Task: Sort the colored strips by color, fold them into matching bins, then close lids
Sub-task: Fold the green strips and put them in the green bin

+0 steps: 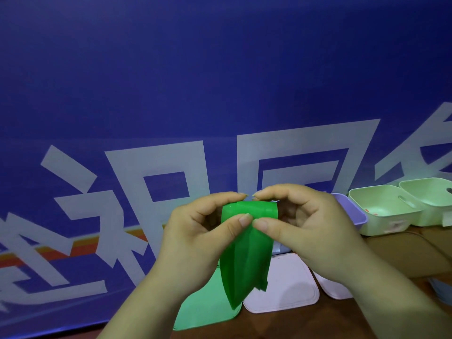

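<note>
Here green strip (247, 250) pinched between both hands' fingers (244, 219), hanging down.

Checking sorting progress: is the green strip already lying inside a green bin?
No, the left hand and right hand pinch the green strip in the air, apart from the green bins.

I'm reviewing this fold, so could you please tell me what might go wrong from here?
The green strip is pinched only at its top fold by the left hand and right hand; its loose tail may unfold or slip. Two similar pale green bins sit side by side far right, so it could land in the wrong one.
</note>
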The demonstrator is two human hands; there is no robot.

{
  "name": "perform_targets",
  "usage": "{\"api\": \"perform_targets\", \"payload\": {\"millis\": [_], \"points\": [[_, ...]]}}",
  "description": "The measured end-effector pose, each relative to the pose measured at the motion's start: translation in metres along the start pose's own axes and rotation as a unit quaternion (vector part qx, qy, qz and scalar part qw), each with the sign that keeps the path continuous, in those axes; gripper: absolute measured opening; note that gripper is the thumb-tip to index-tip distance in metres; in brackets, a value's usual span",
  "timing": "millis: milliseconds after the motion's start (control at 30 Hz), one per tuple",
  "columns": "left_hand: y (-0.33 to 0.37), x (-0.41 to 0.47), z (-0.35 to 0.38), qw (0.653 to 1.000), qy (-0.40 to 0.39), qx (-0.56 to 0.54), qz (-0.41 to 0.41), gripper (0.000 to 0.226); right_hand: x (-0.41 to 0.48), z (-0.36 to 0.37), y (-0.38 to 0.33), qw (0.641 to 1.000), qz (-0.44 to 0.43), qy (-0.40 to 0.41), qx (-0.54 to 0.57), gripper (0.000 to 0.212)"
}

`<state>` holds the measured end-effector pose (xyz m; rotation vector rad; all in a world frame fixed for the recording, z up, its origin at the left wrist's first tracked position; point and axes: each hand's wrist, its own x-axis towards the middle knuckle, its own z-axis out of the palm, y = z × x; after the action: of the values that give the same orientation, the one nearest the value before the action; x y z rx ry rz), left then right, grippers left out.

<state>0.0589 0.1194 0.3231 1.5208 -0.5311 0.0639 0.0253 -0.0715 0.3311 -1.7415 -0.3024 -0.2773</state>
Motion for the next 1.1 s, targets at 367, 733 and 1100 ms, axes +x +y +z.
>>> {"api": "perform_targets", "payload": {"millis": [367, 733, 1100], "points": [[-0.0003, -0.0021, 0.0010, 1.000, 0.001, 0.020, -0.005, 0.024, -0.0027, 0.0013, 0.0008, 0.997, -0.035, 0.011, -0.072, 0.037], [-0.0048, -0.0010, -0.0012, 0.999, -0.028, 0.024, 0.020, 0.044, -0.0021, -0.0022, -0.0001, 1.000, -0.001, 0.015, -0.003, 0.028], [-0.0053, 0.0006, 0.0002, 0.993, -0.035, 0.077, 0.085, 0.029, -0.0003, -0.0031, -0.0028, 0.999, 0.020, 0.010, 0.037, 0.030]]}}
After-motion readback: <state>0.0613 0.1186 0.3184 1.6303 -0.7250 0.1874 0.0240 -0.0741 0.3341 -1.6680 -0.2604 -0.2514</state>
